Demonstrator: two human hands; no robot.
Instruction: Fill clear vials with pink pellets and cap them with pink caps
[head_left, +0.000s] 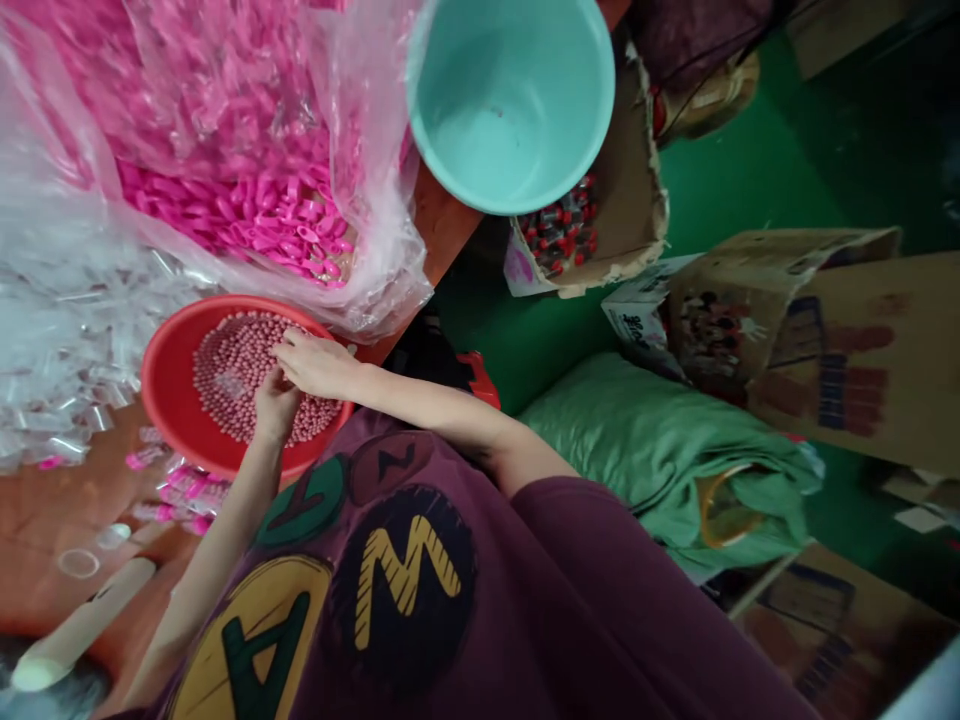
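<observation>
A red basin (169, 400) full of small pink beads (240, 360) stands at the table's edge against my body. Over the beads, my left hand (276, 405) comes in from below with its fingers pinched together. My right hand (319, 365) reaches across from the right, fingers curled, and its fingertips meet those of the left. Whatever sits between the fingers is hidden or too small to name. A pale, clear patch shows among the beads, left of my hands.
Behind the basin lies a plastic bag (382, 270) of bright pink pieces (240, 205). Clear plastic tubes (82, 330) are heaped at left, pink-and-clear pieces (191, 490) nearer. A turquoise basin (502, 150), an open carton (630, 200) and a green cloth bundle (645, 430) are to the right.
</observation>
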